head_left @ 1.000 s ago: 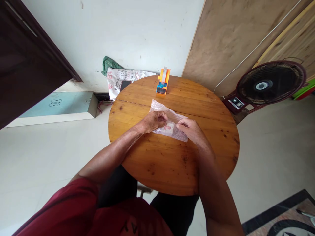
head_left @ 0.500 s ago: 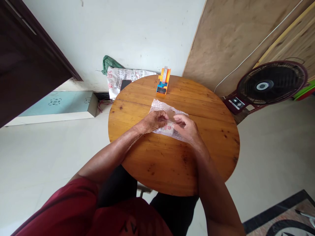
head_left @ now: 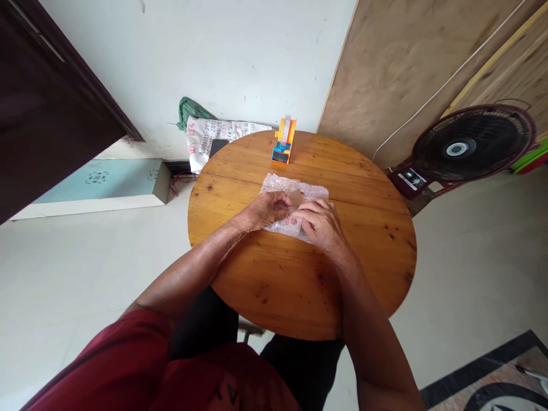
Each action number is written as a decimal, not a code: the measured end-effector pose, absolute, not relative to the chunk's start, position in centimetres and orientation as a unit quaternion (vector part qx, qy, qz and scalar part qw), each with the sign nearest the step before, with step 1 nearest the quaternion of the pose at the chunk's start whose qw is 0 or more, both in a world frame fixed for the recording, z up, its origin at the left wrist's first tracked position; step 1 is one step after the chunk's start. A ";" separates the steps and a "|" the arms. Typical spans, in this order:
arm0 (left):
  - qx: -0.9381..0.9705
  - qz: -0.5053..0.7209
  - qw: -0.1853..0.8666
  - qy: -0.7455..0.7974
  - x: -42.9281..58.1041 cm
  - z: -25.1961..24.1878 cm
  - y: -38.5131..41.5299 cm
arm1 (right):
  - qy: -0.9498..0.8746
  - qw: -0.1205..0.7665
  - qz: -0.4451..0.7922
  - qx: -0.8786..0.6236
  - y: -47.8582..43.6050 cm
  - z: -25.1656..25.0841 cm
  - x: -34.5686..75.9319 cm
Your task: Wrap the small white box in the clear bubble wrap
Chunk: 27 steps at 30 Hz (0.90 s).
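A sheet of clear bubble wrap lies on the round wooden table, around or under a pale item with red print. I cannot tell what that item is. My left hand is closed in a pinch at the wrap's left and middle part, thumb and forefinger together. From the right, my right hand bends over the wrap, its fingers pressed together close to my left fingertips. Both hands hide much of the wrap's middle, where a brownish patch shows between them.
An orange and blue tape dispenser stands near the table's far edge. A dark red fan is at the right. Beyond the table, a printed white sack and a green bag rest by the wall.
My right hand has turned over and its fingers have closed in toward my left fingertips. The wrap's far right corner has shifted up. My left hand has barely moved.
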State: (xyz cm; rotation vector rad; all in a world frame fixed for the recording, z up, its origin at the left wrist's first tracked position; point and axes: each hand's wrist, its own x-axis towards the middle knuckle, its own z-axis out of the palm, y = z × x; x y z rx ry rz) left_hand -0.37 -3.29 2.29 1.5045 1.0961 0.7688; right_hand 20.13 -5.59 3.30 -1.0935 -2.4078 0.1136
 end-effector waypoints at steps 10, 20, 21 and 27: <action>0.695 0.211 0.428 0.537 -3.1 3.6 -1.8 | -0.889 0.226 0.046 -0.396 -5.4 2.7 20.2; 0.653 0.209 0.387 0.616 -6.5 4.3 -5.5 | -0.886 0.239 0.060 -0.394 -5.1 2.4 20.1; 0.619 0.206 0.423 0.629 -6.4 4.4 -5.8 | -0.884 0.238 0.066 -0.396 -5.1 2.4 20.2; 0.476 0.201 0.505 0.692 -4.4 4.6 -5.6 | -0.885 0.237 0.068 -0.395 -5.3 2.8 20.0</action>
